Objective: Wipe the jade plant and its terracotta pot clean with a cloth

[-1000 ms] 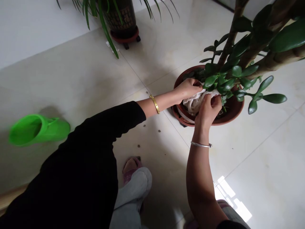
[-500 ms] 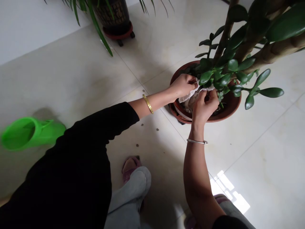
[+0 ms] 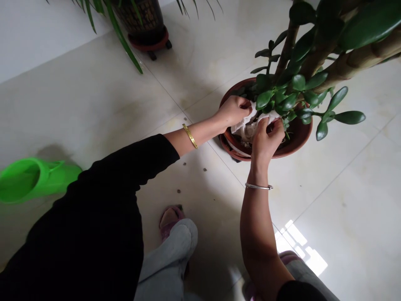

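Note:
Both hands are over a reddish-brown plant pot [image 3: 296, 144] that holds a thick-stemmed succulent [image 3: 313, 75] with glossy oval leaves. My left hand [image 3: 234, 111], at the pot's left side, pinches one part of a thin white cloth [image 3: 242, 127]. My right hand [image 3: 267, 138], over the near rim, pinches another part of the same cloth. The cloth hangs crumpled between the hands, just above the soil and under the lower leaves. My fingertips are partly hidden by the folds and leaves.
A bright green watering can or jug [image 3: 53, 177] stands on the tiled floor at the left. Another potted plant, in a dark pot [image 3: 140, 21] on a wheeled red saucer [image 3: 156, 44], is by the wall. Small dark bits [image 3: 205, 169] lie near my slippered foot [image 3: 171, 217].
The view has shifted slightly, so the pot and plants appear a little further left. More white cloth shows near my right fingers. Both hands keep their pinch.

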Motion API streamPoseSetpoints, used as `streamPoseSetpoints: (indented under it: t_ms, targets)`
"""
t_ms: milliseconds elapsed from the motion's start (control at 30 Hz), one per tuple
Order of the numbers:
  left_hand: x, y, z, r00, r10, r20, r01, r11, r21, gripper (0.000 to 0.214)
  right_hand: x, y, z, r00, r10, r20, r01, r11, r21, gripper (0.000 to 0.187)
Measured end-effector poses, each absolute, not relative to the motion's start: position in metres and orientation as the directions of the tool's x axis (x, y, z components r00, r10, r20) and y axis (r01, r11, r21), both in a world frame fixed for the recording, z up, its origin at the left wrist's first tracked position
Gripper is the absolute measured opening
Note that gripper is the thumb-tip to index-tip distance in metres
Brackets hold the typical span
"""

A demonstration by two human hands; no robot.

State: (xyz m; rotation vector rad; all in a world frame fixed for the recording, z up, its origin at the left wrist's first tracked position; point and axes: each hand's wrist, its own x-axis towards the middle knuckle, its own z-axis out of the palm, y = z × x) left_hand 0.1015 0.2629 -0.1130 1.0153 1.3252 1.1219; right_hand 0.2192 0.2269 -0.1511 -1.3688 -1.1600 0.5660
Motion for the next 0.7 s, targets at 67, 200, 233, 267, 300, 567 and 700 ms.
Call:
streamPoseSetpoints:
  t_ms: [67,200,233,267,300,567,700]
  targets:
    - [0.101,0.262,-0.113,-0.075,0.988,-0.136,0.082,0.142,0.986,0.024,0.219,0.227,-0.151,0.37,0.882,0.292,0.308,0.18,-0.934,0.019]
    - [0.099,0.26,-0.113,-0.091,0.99,-0.105,0.177,0.12,0.977,0.027,0.219,0.229,-0.153,0.334,0.902,0.274,0.313,0.168,-0.935,0.02]
    - [0.098,0.259,-0.112,-0.086,0.991,-0.104,0.179,0.118,0.977,0.026,0.219,0.23,-0.153,0.327,0.906,0.27,0.315,0.165,-0.935,0.021]
    - [0.098,0.259,-0.111,-0.077,0.992,-0.103,0.175,0.115,0.978,0.025,0.219,0.231,-0.153,0.325,0.909,0.263,0.316,0.158,-0.935,0.022]
    - [0.098,0.258,-0.11,-0.068,0.992,-0.102,0.168,0.112,0.979,0.024,0.22,0.232,-0.153,0.327,0.91,0.255,0.316,0.149,-0.937,0.023]
    - [0.089,0.241,-0.102,-0.042,0.988,-0.15,0.105,0.154,0.983,0.02,0.227,0.208,-0.15,0.379,0.89,0.253,0.168,0.203,-0.965,0.024]
    - [0.084,0.226,-0.102,-0.047,0.981,-0.19,0.061,0.193,0.979,0.016,0.224,0.18,-0.157,0.392,0.914,0.1,-0.077,0.141,-0.987,0.035]
